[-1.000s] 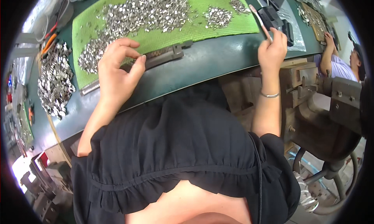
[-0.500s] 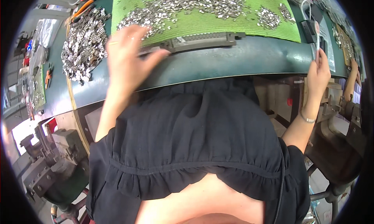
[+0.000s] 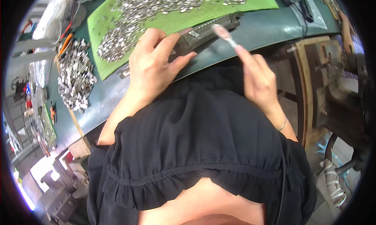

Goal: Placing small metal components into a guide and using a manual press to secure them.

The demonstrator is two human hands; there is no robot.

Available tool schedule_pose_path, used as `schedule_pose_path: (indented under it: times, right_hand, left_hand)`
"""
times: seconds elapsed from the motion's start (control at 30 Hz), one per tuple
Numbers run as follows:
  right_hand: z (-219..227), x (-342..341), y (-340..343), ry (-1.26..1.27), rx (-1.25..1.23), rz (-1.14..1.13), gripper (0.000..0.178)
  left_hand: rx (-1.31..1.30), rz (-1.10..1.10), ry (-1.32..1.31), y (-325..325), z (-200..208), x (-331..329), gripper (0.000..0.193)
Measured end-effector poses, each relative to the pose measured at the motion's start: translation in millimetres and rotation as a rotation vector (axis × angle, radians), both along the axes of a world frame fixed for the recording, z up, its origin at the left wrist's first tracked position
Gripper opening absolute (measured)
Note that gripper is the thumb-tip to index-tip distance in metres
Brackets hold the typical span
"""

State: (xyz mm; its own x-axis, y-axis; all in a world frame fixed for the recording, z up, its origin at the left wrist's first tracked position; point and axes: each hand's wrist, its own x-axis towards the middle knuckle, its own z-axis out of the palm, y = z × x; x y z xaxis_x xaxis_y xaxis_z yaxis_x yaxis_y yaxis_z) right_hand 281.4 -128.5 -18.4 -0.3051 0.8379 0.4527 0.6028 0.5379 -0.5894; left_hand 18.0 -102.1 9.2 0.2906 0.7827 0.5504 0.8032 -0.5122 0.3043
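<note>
A long dark metal fixture (image 3: pixel 209 31) with a row of small parts set along its top lies aslant at the table's front edge. My left hand (image 3: pixel 152 62) grips its left end, with the thumb on the near side and the fingers bent over the far side. The fixture's left end is partly hidden by that hand. In my right hand (image 3: pixel 260 78) is a toothbrush-like tool (image 3: pixel 226 35), white-handled with an oval pinkish head. Its head hovers at or just above the fixture's right half; whether it touches, I cannot tell.
Heaps of small shiny metal pieces (image 3: pixel 156 8) cover the green ribbed mat (image 3: pixel 254 2) behind the fixture. Another pile of metal parts (image 3: pixel 74 74) sits on the table at left, beside orange-handled pliers (image 3: pixel 65 43). A co-worker's arm (image 3: pixel 346 33) shows at far right.
My right hand has come in from the far right, bringing the white tool over the fixture. My left hand has closed on the fixture, which now lies more tilted in view.
</note>
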Motion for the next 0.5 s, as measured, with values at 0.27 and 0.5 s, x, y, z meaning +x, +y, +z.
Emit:
schedule_pose_path:
  times: [0.27,0.5]
  right_hand:
    - [-11.1,60.0,13.9,-0.209,0.030,-0.358,0.061]
    - [-13.4,77.7,19.9,-0.183,-0.014,-0.366,0.055]
  left_hand:
    - [0.025,-0.060,0.034,4.6,13.6,47.2,0.041]
    - [0.024,-0.075,0.034,8.5,12.5,58.0,0.041]
